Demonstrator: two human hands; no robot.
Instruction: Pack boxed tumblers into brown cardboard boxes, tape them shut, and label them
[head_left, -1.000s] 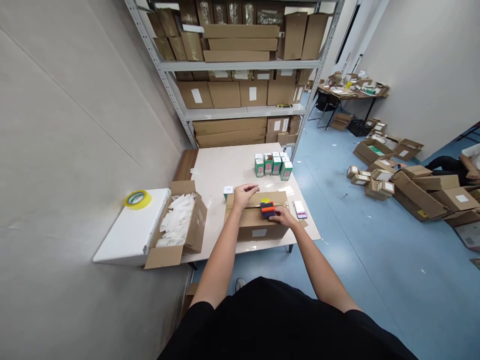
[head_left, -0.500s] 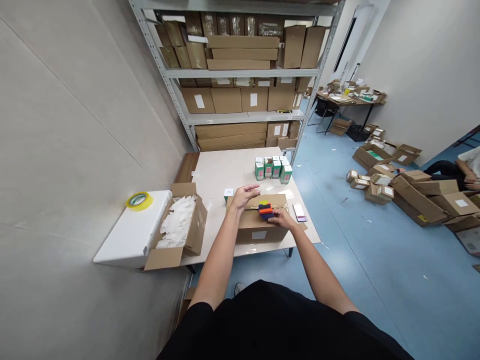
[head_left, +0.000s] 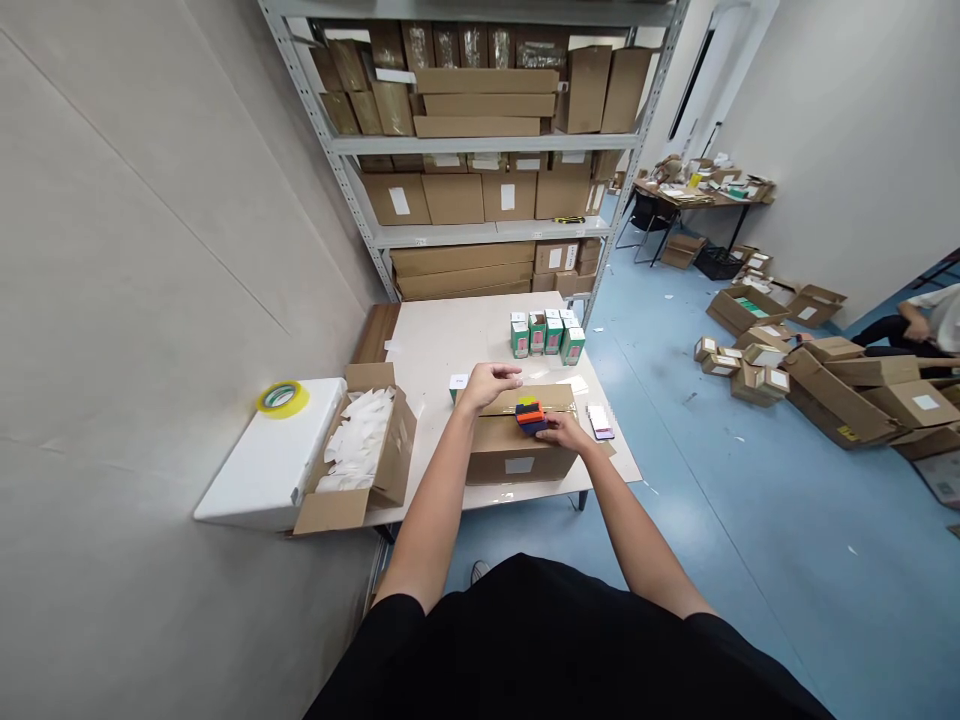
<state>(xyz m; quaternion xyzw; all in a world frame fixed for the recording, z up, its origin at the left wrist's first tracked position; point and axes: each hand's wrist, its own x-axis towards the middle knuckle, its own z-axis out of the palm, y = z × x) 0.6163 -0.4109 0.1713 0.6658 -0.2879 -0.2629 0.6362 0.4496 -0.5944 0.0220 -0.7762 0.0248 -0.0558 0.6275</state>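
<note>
A closed cardboard box (head_left: 517,462) lies on the table in front of me, with shiny tape along the seam on its top. My right hand (head_left: 562,430) grips a blue and orange tape dispenser (head_left: 530,418), whose yellow part shows at its far side, over the box top. Above the box's left half is my left hand (head_left: 491,384), fingers stretched loosely to the right, with nothing visible in them. Behind that hand, a small white-topped green box (head_left: 457,385) is partly hidden.
Several green and white boxes (head_left: 553,332) stand on the table's far right. A stack of white cards (head_left: 600,421) lies by the right edge. At left are an open carton (head_left: 394,450) of white packets and a yellow tape roll (head_left: 283,399). A metal shelf (head_left: 480,145) rises behind.
Both hands and the tape dispenser stay nearly in place; the dispenser looks tilted slightly. The view has shifted a little. At far right, a seated person's arm has moved.
</note>
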